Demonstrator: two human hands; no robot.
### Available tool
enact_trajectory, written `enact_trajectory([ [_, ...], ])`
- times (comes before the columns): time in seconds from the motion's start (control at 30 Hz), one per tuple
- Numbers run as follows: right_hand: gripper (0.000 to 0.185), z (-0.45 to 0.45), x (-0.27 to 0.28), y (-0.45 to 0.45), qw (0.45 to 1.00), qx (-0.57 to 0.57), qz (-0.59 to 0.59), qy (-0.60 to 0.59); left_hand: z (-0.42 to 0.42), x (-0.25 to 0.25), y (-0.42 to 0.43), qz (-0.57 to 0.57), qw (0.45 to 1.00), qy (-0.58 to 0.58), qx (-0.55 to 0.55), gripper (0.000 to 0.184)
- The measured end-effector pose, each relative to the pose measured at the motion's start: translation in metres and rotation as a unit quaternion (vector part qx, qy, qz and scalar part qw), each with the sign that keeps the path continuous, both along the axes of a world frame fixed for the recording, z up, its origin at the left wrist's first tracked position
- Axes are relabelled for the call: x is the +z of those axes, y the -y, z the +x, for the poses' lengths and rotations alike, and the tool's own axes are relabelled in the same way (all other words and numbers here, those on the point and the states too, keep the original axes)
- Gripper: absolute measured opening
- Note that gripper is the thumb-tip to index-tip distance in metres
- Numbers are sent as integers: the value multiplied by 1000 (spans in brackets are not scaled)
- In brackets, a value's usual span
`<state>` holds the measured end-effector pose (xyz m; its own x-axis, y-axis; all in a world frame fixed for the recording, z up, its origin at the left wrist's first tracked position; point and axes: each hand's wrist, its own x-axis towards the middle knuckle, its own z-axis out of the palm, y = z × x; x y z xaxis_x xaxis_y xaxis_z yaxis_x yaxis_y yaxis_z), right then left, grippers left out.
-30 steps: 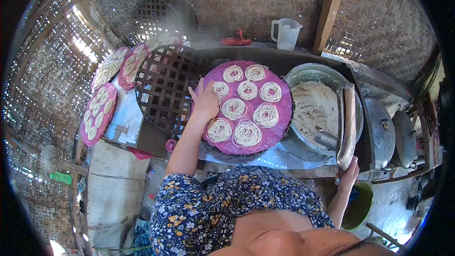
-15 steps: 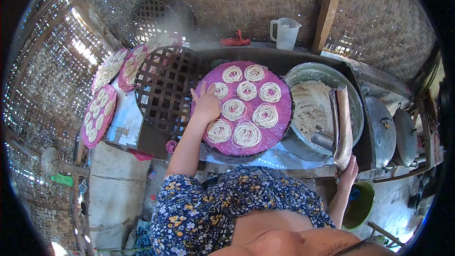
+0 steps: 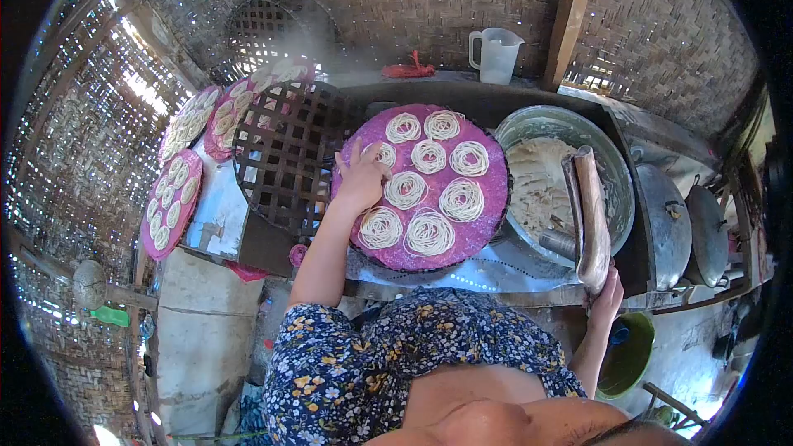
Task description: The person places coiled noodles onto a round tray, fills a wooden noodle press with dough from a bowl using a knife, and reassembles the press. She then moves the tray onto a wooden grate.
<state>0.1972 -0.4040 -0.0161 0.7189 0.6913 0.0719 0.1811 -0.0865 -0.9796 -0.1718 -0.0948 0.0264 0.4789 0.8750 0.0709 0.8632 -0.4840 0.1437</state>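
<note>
- We seem to be tidying a noodle nest (image 3: 389,154) near the tray's (image 3: 479,235) left edge, left hand (image 3: 363,182) fingers spread.
- Our right hand (image 3: 607,295) grips the wooden handle (image 3: 594,231).
- Next likely needs a light touch.

Ahead of left grip (image 3: 361,182), rightward: red plastic bundle (image 3: 409,68), then translucent pitcher (image 3: 497,58) near wooden post (image 3: 570,21), woven wall (image 3: 413,8) behind. Ahead and right of right grip (image 3: 608,293): two metal lids or pans (image 3: 666,239), unclear which. Near right grip, lower: green tub (image 3: 633,367). Well left of left grip: green bottle (image 3: 110,315).
</note>
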Motion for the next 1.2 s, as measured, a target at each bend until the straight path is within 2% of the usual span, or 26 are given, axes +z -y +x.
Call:
enact_trajectory([
  [0.27,43,5,-4,2,1000,-3,-14,-16,9,1,-5,105,993,49,-16,27],
  [0.37,43,3,-3,1,1000,-6,-14,-6,19,3,-6,86,994,55,-25,14],
  [0.47,42,2,-3,1,999,-10,-19,25,23,-4,-14,74,996,46,-22,14],
  [0.67,42,-11,12,2,999,-22,-26,-18,28,-11,-20,65,997,41,-12,12],
  [0.77,44,-7,-1,-1,998,-52,6,22,30,-12,-21,58,998,31,-15,12],
  [0.97,41,2,-7,3,999,-24,-17,39,34,7,-13,90,992,75,-35,23],
  [1.17,40,-9,17,3,998,-9,-64,-24,45,9,-22,95,994,23,-51,27],
  [1.2,40,-7,13,3,999,-10,-49,9,46,8,-23,92,994,17,-49,27],
])
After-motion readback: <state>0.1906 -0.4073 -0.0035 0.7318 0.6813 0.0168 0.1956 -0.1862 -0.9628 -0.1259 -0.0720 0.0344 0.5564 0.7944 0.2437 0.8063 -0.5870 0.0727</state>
